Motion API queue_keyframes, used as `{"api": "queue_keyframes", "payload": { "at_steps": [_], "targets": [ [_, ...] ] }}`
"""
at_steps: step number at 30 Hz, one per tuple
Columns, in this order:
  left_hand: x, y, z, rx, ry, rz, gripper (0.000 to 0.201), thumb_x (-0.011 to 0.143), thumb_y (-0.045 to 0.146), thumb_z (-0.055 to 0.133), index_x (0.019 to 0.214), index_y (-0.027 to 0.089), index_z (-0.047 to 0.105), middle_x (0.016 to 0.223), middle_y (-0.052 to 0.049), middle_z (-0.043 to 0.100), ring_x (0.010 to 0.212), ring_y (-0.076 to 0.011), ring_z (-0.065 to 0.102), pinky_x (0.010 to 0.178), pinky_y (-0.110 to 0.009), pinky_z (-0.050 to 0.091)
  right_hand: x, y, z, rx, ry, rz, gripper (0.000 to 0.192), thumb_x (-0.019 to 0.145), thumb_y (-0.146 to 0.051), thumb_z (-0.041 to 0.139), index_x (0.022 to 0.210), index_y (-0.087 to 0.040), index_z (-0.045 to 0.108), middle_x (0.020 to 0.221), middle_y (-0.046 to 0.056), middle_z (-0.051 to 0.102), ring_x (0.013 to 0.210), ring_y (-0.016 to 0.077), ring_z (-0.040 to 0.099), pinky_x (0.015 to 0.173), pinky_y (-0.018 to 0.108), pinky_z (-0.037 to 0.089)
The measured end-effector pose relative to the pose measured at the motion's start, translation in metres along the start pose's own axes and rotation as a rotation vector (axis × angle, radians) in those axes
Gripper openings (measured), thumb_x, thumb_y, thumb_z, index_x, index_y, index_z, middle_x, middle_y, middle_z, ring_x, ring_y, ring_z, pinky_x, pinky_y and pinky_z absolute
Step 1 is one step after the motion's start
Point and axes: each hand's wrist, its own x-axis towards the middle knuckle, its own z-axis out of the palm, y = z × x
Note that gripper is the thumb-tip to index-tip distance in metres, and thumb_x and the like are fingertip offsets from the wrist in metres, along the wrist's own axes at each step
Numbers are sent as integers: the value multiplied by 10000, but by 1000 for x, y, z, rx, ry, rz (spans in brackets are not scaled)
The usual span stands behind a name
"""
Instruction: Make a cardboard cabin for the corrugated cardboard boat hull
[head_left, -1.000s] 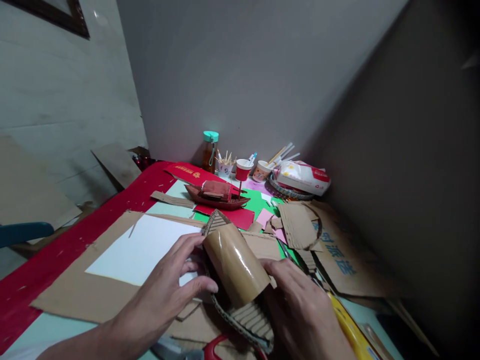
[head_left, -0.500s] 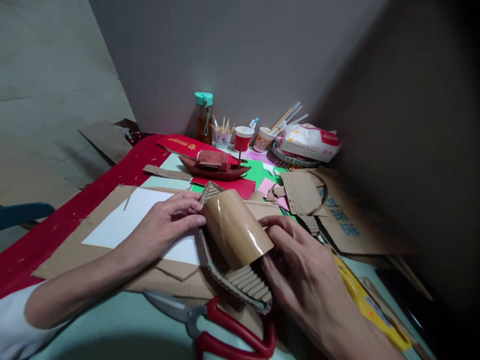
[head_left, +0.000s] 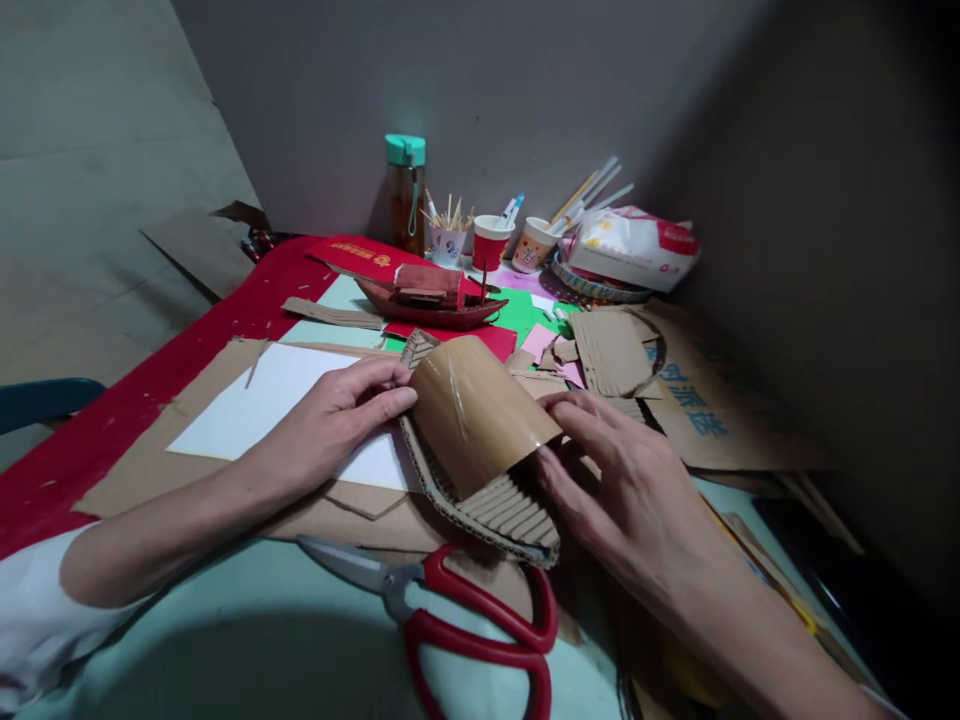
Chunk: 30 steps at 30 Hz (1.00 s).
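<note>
A small boat hull of corrugated cardboard lies slanted between my hands, its ribbed floor showing at the near end. Over its middle arches a glossy brown curved cardboard cover. My left hand grips the left side of the boat, thumb and fingers closed where the cover meets the wall. On the right, my right hand pinches the near right edge of the cover; some of its fingertips are hidden beneath that edge. Red-handled scissors lie with parted blades just in front of the boat.
A finished-looking red-brown model boat stands behind. Farther back are a bottle, a toothpick cup, a red cup and a patterned cup. White paper lies left; cardboard scraps lie right.
The view has tilted and the scene shifted slightly. My right hand has turned a little with the cover's edge, and my forearm now hides most of the yellow tool. Both hands keep their hold.
</note>
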Motion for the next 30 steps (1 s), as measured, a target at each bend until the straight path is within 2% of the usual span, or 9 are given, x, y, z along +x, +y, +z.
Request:
{"api": "queue_keyframes", "payload": {
  "at_steps": [2, 4, 6, 8, 10, 12, 19, 27, 30],
  "targets": [
    [0, 0, -2, -2, -16, 7, 238, 907, 429, 529, 822, 217, 595, 978, -36, 634, 993, -246, 602, 963, -420, 447, -1, 0, -4, -9, 1, 3, 160, 959, -262, 513, 922, -157, 629, 1013, 131, 669, 889, 252, 658, 727, 374, 521],
    [0, 0, -4, 1, -32, 13, 249, 910, 432, 522, 810, 215, 591, 963, -36, 630, 981, -249, 609, 943, -420, 453, -2, -2, -9, -23, 46, 8, 233, 950, -283, 537, 1092, -131, 643, 1096, 153, 690, 945, 269, 681, 763, 396, 545],
    [0, 1, -5, 9, -38, 18, 256, 909, 435, 519, 807, 213, 597, 950, -38, 630, 980, -257, 611, 931, -424, 453, -3, -5, -13, -48, 110, -50, 400, 949, -244, 549, 1328, -117, 557, 1241, 163, 676, 1074, 278, 668, 890, 425, 537],
    [0, 2, -6, 18, -37, 23, 255, 906, 430, 521, 812, 210, 611, 952, -43, 635, 983, -259, 605, 949, -431, 444, -3, -9, -14, -73, 112, -184, 492, 967, -190, 542, 1453, -153, 473, 1432, 145, 586, 1271, 268, 571, 1067, 439, 448],
    [0, 4, -5, 20, -34, 30, 254, 912, 424, 512, 835, 209, 624, 981, -48, 640, 997, -255, 594, 982, -435, 432, -3, -13, -11, -79, 61, -299, 434, 991, -151, 527, 1421, -205, 540, 1537, 100, 499, 1390, 240, 447, 1145, 412, 374],
    [-1, 5, -2, 17, -23, 37, 255, 928, 416, 494, 882, 207, 633, 1033, -55, 638, 1032, -251, 577, 1019, -433, 412, -2, -16, -6, -59, 34, -333, 360, 1002, -127, 518, 1329, -222, 638, 1541, 81, 500, 1392, 224, 414, 1121, 385, 399],
    [-14, 6, 10, -29, 47, -40, 276, 933, 391, 488, 1069, 182, 605, 1094, -89, 646, 1005, -265, 597, 941, -448, 472, 4, -19, 8, -42, 165, -359, 267, 956, -170, 643, 1215, -160, 711, 1394, 116, 635, 1196, 245, 514, 997, 393, 499],
    [-26, 3, 22, -71, 101, -94, 501, 907, 412, 482, 1336, 153, 503, 1208, -140, 646, 941, -257, 640, 921, -473, 538, 5, -20, 14, -131, 236, -407, 259, 947, -245, 647, 1189, -177, 710, 1299, 135, 677, 1080, 275, 532, 846, 398, 573],
    [-32, -2, 28, 45, 137, -71, 586, 849, 342, 574, 1407, 207, 460, 1406, -139, 554, 985, -255, 649, 928, -454, 553, 3, -13, 16, -207, 251, -450, 289, 934, -259, 669, 1216, -201, 694, 1324, 126, 668, 1096, 277, 553, 834, 392, 596]
  ]
}}
